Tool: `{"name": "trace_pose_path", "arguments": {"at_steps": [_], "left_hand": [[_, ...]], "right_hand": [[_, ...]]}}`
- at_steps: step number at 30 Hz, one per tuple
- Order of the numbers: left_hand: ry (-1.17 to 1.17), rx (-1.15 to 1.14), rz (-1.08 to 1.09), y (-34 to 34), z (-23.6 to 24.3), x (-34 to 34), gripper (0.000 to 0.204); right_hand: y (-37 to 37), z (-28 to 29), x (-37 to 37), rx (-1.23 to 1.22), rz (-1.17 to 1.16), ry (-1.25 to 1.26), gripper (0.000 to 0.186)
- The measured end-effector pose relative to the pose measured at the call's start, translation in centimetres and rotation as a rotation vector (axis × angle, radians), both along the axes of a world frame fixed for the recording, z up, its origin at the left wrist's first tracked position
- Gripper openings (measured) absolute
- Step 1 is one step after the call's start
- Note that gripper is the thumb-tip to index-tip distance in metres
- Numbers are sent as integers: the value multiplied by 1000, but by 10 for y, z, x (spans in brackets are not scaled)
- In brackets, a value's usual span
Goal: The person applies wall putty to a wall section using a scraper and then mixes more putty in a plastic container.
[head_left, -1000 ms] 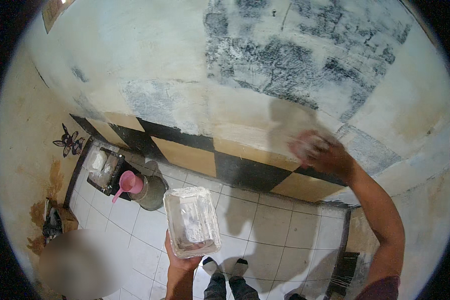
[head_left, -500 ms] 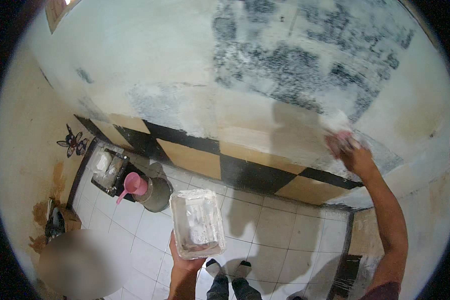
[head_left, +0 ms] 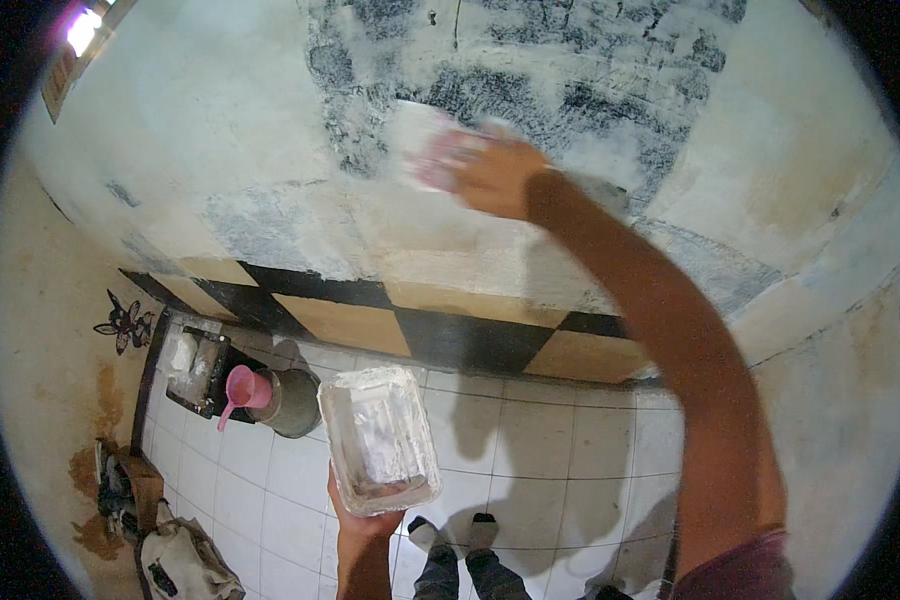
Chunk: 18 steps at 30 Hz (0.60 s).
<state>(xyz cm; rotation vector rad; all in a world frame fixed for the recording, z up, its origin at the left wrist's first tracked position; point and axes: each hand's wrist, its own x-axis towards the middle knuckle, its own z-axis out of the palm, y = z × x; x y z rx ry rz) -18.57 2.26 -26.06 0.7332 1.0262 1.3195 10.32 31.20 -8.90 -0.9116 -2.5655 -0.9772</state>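
The step in hand looked like spreading white paste (head_left: pixel 378 432) over the dark patch (head_left: pixel 580 100) of the wall (head_left: pixel 250 110). The right hand (head_left: pixel 492 175), blurred, was up at the patch's lower left part, its fingers apparently closed on a pale spreader (head_left: pixel 418 138) whose exact shape could not be told. The left hand (head_left: pixel 368 520) gripped the near end of the tub (head_left: pixel 429 440) from below, holding it above the tiled floor (head_left: pixel 295 470), well apart from the wall. The next move seemed to call for a flat, even pressure across the patch, with the tub held level. The tub was oblong and whitish, its rim and walls crusted, with paste smeared over its bottom. The patch was mottled, black showing through uneven white.
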Motion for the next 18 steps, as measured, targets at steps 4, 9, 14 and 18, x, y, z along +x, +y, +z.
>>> {"name": "trace_pose_path", "arguments": {"at_steps": [4,9,14,18], "left_hand": [[-322,-219,67,-2,18,-14,57],[-630,-348,44,1,23,-40,55],[-642,-328,64,3,28,-30,55],[-631,-314,21,2,19,-3,52]], "right_hand": [[-116,-24,161,-152,-586,42,45],[-194,-9,172,-170,-644,-267,47],[-68,-77,5,-191,173,189,42],[-13,-82,-131,-200,238,220,37]]}}
